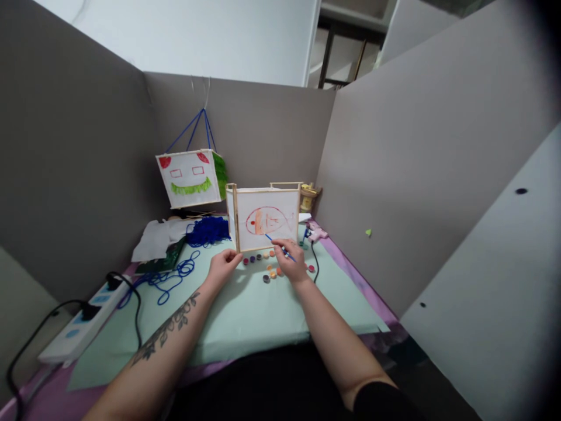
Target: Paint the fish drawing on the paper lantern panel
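Note:
A white paper lantern [287, 202] with a thin wooden frame stands upright in front of me. Its front panel carries a red-outlined fish [267, 222], partly coloured orange. My left hand [224, 263] is closed on the lantern's lower left corner. In my right hand [290, 258] is a slim blue paintbrush [289, 255], its tip at the lower part of the fish. Several small paint pots [266, 279] sit on the table below the lantern, some partly hidden behind my right hand.
Another lantern [193, 175], painted with a face, hangs at the back left from blue cords. Blue yarn [208, 231] and white paper scraps [158, 240] lie on the left. A power strip [85, 321] with black cables is at the left edge. A pink glue gun [316, 232] rests behind on the right.

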### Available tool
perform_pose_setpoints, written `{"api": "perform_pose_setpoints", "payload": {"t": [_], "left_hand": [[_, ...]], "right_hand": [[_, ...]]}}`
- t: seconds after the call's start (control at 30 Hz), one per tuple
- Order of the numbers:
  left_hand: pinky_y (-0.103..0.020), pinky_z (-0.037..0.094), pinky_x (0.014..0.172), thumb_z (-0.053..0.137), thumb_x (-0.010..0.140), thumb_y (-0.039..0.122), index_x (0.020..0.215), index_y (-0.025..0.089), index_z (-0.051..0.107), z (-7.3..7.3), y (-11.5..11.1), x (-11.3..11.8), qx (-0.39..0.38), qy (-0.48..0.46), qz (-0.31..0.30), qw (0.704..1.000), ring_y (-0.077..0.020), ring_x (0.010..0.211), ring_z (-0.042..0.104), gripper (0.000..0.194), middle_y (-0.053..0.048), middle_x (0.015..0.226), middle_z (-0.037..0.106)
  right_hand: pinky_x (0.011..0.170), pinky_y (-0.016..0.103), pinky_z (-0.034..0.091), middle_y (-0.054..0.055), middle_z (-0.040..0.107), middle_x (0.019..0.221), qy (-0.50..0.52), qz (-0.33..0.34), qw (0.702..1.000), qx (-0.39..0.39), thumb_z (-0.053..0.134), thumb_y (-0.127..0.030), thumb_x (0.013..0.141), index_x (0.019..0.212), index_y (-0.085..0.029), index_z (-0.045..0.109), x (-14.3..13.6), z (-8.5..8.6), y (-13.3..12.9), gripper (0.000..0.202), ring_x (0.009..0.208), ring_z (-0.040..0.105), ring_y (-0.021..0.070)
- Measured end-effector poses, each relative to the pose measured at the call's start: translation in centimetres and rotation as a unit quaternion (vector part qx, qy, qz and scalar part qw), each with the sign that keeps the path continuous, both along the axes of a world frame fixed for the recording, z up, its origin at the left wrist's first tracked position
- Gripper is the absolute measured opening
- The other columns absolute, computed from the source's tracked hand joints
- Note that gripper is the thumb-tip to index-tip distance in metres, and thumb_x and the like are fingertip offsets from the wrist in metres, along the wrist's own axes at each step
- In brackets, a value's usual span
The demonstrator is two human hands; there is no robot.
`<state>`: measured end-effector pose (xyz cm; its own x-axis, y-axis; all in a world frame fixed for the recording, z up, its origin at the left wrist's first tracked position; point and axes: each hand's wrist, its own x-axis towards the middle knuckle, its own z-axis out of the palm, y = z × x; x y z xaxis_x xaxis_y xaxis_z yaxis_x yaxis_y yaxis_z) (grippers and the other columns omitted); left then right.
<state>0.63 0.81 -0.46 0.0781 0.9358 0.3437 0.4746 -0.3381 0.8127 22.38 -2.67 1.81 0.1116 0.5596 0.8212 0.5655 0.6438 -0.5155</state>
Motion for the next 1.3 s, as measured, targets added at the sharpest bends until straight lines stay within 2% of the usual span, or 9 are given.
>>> {"api": "perform_pose_setpoints", "payload": {"t": [0.1, 0.2, 0.43, 0.67, 0.83, 1.0, 1.2, 1.3], "left_hand": [[-0.022, 0.031, 0.053, 0.057, 0.072, 0.046, 0.064, 0.016, 0.059, 0.11, -0.14, 0.05, -0.004, 0.0, -0.002, 1.0, -0.0116, 0.054, 0.043, 0.032, 0.003, 0.054, 0.049], [-0.022, 0.031, 0.052, 0.057, 0.072, 0.047, 0.063, 0.016, 0.059, 0.05, -0.08, 0.01, -0.001, 0.006, -0.003, 1.0, -0.0113, 0.054, 0.042, 0.032, 0.003, 0.053, 0.048], [-0.022, 0.031, 0.053, 0.057, 0.073, 0.048, 0.065, 0.016, 0.059, -0.09, 0.05, -0.1, -0.001, 0.013, -0.005, 1.0, -0.0115, 0.055, 0.043, 0.033, 0.003, 0.055, 0.049], [-0.023, 0.032, 0.054, 0.056, 0.073, 0.048, 0.066, 0.016, 0.06, -0.19, 0.13, -0.17, 0.0, 0.016, -0.001, 1.0, -0.012, 0.056, 0.044, 0.033, 0.003, 0.056, 0.05], [-0.022, 0.032, 0.054, 0.057, 0.073, 0.048, 0.066, 0.016, 0.059, -0.15, 0.11, -0.14, 0.003, 0.015, -0.004, 1.0, -0.0117, 0.055, 0.043, 0.033, 0.003, 0.055, 0.049], [-0.022, 0.031, 0.054, 0.056, 0.073, 0.047, 0.064, 0.016, 0.057, 0.14, -0.1, -0.09, 0.003, 0.013, -0.003, 1.0, -0.0115, 0.055, 0.042, 0.032, 0.003, 0.054, 0.047], [-0.023, 0.031, 0.054, 0.056, 0.073, 0.047, 0.065, 0.016, 0.058, -0.24, 0.25, -0.17, 0.002, 0.015, -0.002, 1.0, -0.0116, 0.055, 0.042, 0.031, 0.003, 0.056, 0.048], [-0.023, 0.032, 0.054, 0.056, 0.073, 0.047, 0.065, 0.016, 0.058, -0.24, 0.26, -0.18, -0.002, 0.014, -0.003, 1.0, -0.0118, 0.056, 0.043, 0.032, 0.003, 0.055, 0.048]], "right_hand": [[0.075, 0.031, 0.049, 0.005, 0.069, 0.083, 0.006, -0.006, 1.0, 0.02, 0.05, -0.021, 0.083, 0.089, -0.019, 0.068, 0.13, 0.04, -0.08, 0.019, 0.08, 0.062, 0.0172], [0.075, 0.031, 0.049, 0.006, 0.07, 0.09, 0.007, 0.001, 1.0, 0.004, 0.051, -0.023, 0.084, 0.096, -0.02, 0.067, 0.14, -0.04, -0.03, 0.02, 0.083, 0.063, 0.0173], [0.076, 0.03, 0.05, 0.005, 0.071, 0.086, 0.01, 0.018, 1.0, -0.005, 0.051, -0.021, 0.083, 0.091, -0.02, 0.068, -0.07, -0.38, -0.26, 0.019, 0.083, 0.064, 0.0175], [0.077, 0.032, 0.049, 0.005, 0.071, 0.08, 0.015, -0.029, 0.999, 0.027, 0.049, -0.018, 0.083, 0.086, -0.019, 0.068, 0.18, -0.43, -0.54, 0.02, 0.079, 0.063, 0.0182], [0.077, 0.031, 0.05, 0.005, 0.071, 0.086, -0.011, 0.007, 1.0, 0.015, 0.05, -0.019, 0.083, 0.091, -0.02, 0.068, -0.03, -0.34, -0.56, 0.02, 0.083, 0.063, 0.0178], [0.077, 0.033, 0.049, 0.005, 0.07, 0.081, 0.017, -0.045, 0.998, 0.028, 0.049, -0.019, 0.083, 0.086, -0.02, 0.068, 0.2, -0.59, -0.48, 0.02, 0.08, 0.063, 0.0184], [0.077, 0.032, 0.049, 0.005, 0.071, 0.084, -0.01, 0.0, 1.0, 0.011, 0.049, -0.019, 0.083, 0.089, -0.02, 0.068, -0.01, -0.4, -0.52, 0.02, 0.081, 0.063, 0.0175], [0.077, 0.032, 0.049, 0.005, 0.07, 0.082, 0.012, -0.028, 0.999, 0.011, 0.049, -0.019, 0.082, 0.086, -0.02, 0.068, 0.06, -0.46, -0.4, 0.02, 0.081, 0.063, 0.0179]]}}
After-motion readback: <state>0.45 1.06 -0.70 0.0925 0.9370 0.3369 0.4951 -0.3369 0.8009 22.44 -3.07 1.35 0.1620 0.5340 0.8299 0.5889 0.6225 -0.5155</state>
